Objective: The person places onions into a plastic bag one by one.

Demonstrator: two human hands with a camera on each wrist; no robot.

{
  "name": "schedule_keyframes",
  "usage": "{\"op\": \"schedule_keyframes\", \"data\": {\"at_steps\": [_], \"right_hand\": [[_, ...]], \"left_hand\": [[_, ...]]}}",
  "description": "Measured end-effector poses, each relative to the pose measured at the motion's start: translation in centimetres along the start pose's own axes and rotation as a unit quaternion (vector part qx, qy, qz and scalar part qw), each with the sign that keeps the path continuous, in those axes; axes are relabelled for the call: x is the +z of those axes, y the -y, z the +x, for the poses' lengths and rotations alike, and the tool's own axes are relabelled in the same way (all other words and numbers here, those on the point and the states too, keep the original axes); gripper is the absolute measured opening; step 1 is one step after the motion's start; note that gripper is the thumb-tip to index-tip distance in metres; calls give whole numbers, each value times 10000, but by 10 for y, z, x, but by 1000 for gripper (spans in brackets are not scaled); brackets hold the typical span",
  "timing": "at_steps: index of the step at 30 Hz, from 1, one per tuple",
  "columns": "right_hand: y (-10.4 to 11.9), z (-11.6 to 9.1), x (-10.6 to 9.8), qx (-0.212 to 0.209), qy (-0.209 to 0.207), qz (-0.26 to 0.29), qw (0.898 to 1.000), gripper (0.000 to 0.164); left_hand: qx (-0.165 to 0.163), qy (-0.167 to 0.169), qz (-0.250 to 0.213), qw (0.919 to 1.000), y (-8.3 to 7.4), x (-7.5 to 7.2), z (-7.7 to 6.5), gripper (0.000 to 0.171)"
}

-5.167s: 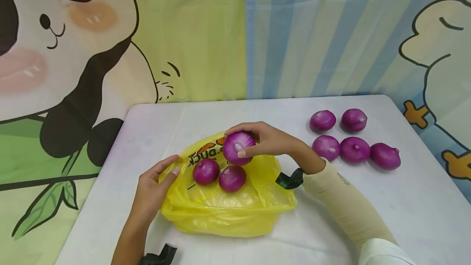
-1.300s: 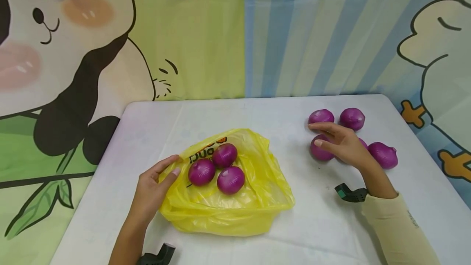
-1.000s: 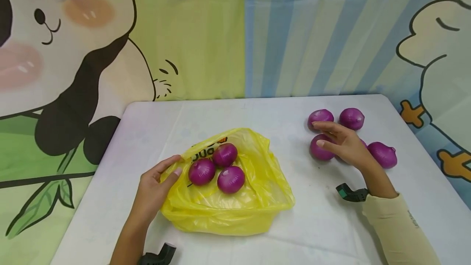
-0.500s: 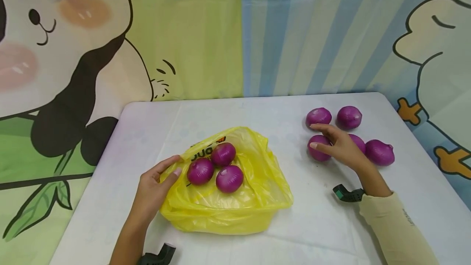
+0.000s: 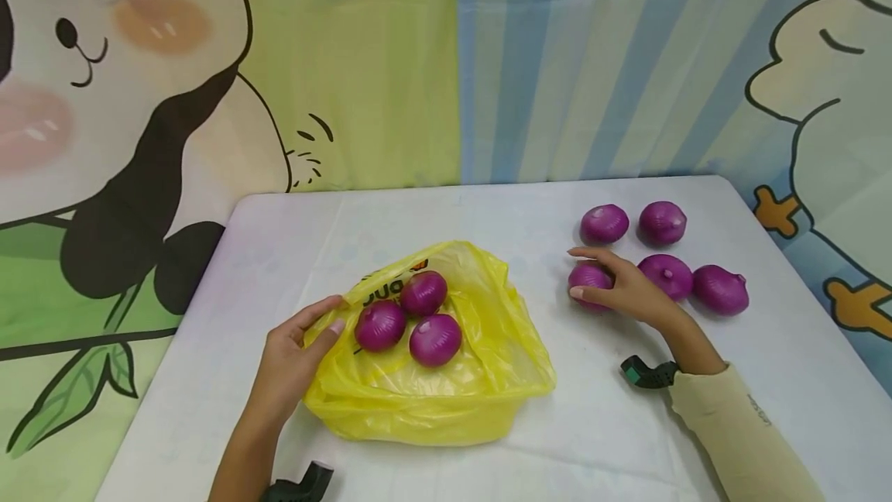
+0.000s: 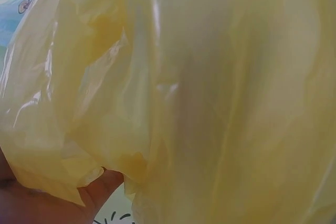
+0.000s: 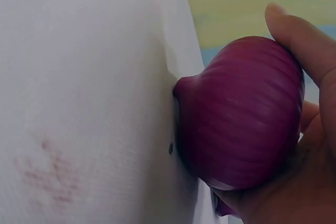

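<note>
My left hand (image 5: 289,359) holds the left side of a yellow plastic bag (image 5: 488,409), thumb inside its mouth. The left wrist view is mostly filled by the bag's thin film (image 6: 236,103). Three purple-red onions lie in the bag: a left onion (image 5: 379,325), a back onion (image 5: 423,293) and a front onion (image 5: 435,340). On the right, my right hand (image 5: 627,285) grips another red onion (image 5: 588,277) between thumb and fingers. In the right wrist view, that onion (image 7: 241,114) sits against the palm, its pointed end right at the white cloth.
Beyond my right hand lie more onions: two at the back, a left one (image 5: 604,224) and a right one (image 5: 662,223), then two nearer, a middle onion (image 5: 667,276) and a far-right onion (image 5: 721,290). A white cloth (image 5: 390,215) covers the table; a cartoon curtain (image 5: 390,60) hangs behind.
Earlier, my right hand set a third onion into the bag, then reached right to the loose onions. Now it has shifted the nearest onion slightly left. My left hand stays at the bag.
</note>
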State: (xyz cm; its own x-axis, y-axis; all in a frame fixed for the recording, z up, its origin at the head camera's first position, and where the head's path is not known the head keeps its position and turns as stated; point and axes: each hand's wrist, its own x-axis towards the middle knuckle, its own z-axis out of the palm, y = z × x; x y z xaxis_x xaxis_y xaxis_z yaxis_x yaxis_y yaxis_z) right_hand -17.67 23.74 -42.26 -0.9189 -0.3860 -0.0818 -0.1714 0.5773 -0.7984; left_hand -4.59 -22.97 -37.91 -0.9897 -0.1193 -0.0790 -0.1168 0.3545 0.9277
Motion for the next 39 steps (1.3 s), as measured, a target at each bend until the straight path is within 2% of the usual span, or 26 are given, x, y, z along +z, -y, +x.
{"op": "schedule_keyframes", "data": {"at_steps": [5, 9, 26, 30, 39], "right_hand": [[-1, 0, 4, -118, 64, 86, 9999, 51], [-1, 0, 4, -149, 23, 53, 9999, 45], [12, 1, 6, -447, -319, -9, 9985, 44], [18, 0, 6, -541, -386, 148, 9977, 42], [33, 3, 4, -647, -233, 585, 9959, 39]], "left_hand": [[51, -1, 21, 10000, 0, 0, 0, 43], [42, 13, -29, 10000, 0, 0, 0, 43], [53, 7, -36, 10000, 0, -1, -1, 44], [28, 17, -58, 10000, 0, -1, -2, 44], [48, -15, -34, 10000, 0, -1, -1, 43]]}}
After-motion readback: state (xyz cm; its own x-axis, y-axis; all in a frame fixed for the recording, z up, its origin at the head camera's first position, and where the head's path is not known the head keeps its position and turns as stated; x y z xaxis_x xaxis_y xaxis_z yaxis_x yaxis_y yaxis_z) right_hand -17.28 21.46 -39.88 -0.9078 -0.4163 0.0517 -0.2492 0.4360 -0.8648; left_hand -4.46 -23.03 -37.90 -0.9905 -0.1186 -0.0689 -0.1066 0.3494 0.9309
